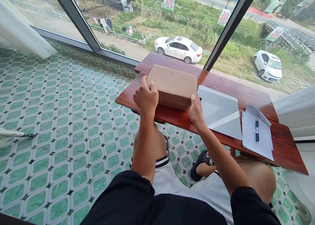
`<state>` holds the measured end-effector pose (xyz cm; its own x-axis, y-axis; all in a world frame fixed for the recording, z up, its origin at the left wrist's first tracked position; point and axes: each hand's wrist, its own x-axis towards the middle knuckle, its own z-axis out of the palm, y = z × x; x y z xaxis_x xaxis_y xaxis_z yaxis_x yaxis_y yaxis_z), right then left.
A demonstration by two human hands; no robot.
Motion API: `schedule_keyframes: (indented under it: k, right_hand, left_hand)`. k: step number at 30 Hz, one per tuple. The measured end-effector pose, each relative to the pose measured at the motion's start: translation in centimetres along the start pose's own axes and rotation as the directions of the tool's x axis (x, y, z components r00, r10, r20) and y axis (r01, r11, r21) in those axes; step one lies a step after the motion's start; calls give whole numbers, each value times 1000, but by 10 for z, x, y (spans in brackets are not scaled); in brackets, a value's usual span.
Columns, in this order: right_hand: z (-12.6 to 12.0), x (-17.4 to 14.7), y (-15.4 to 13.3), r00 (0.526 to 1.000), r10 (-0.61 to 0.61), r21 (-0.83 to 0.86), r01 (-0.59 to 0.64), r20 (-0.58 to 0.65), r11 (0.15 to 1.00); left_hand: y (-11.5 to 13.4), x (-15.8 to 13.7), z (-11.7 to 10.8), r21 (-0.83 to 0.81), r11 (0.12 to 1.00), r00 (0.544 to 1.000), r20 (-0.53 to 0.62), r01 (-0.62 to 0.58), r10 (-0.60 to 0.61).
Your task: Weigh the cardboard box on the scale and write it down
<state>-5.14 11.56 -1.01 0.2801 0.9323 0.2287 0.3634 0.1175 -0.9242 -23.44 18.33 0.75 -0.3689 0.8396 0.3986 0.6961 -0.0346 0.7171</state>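
A closed brown cardboard box (pixel 174 80) is on the left part of the dark red wooden table (pixel 286 144). My left hand (pixel 147 94) grips its left end, with the thumb at the top edge and the other fingers partly hidden. At the box's near right corner, my right hand (pixel 196 110) holds on, the thumb against the front edge and the other fingers mostly out of sight. Just right of that hand lies a flat grey laptop (pixel 220 110), shut. Whether the box is slightly raised off the tabletop I cannot tell.
Right of the laptop, a black pen (pixel 257 130) lies on a paper notebook (pixel 251 143) with its top page curled. Beyond the table stands a large window with a dark frame (pixel 222 26). White curtains (pixel 22 25) hang at both sides. Green patterned tiles (pixel 61 143) cover the floor.
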Motion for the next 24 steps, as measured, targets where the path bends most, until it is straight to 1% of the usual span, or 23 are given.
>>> schedule_keyframes:
  k: [6, 12, 14, 17, 20, 24]
  right_hand:
    - [-10, -2, -3, 1000, -5, 4, 5, 0, 1000]
    - [-25, -6, -10, 999, -43, 33, 42, 13, 999]
    - [-31, -8, -14, 999, -44, 43, 44, 11, 998]
    - [-43, -11, -17, 999, -43, 4, 43, -5, 999]
    - [-55, -13, -18, 999, -44, -31, 43, -24, 999]
    - [-73, -16, -14, 998, -27, -24, 26, -61, 999]
  left_hand:
    - [11, -5, -4, -23, 999, 1000, -12, -22, 22]
    - [26, -12, -9, -49, 998, 999, -28, -35, 33]
    - [32, -15, -10, -62, 998, 999, -17, -31, 30]
    - [40, -21, -10, -84, 996, 999, 6, -36, 37]
    - [46, -26, -7, -91, 992, 996, 2, -90, 91]
    - [55, -35, -2, -83, 983, 987, 7, -161, 162]
